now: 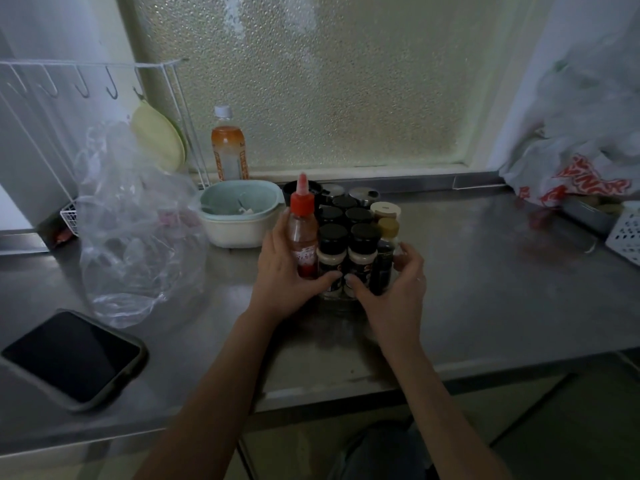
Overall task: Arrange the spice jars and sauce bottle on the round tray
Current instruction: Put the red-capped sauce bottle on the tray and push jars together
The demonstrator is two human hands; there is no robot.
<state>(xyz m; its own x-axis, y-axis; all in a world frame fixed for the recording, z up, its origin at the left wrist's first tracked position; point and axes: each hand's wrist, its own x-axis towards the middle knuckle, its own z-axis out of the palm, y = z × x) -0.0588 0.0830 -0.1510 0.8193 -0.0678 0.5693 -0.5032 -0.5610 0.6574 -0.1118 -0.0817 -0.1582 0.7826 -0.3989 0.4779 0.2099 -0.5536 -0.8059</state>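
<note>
Several black-lidded spice jars point(348, 233) stand packed together in rows on a clear round tray point(337, 302) in the middle of the steel counter. A red-capped sauce bottle point(303, 230) stands upright at the cluster's left side. My left hand point(287, 271) wraps around the bottle's lower part, thumb on the front-left jar. My right hand point(394, 282) cups the right side of the cluster, thumb touching the front jars. Two tan-lidded jars point(386, 216) stand at the right. The tray is mostly hidden by jars and hands.
A mint bowl set point(239, 213) sits just left of the jars, with an orange drink bottle point(228, 147) behind it. A clear plastic bag point(138, 230) and a phone point(72, 355) lie left. A white bag point(571, 178) and basket point(627, 233) are right.
</note>
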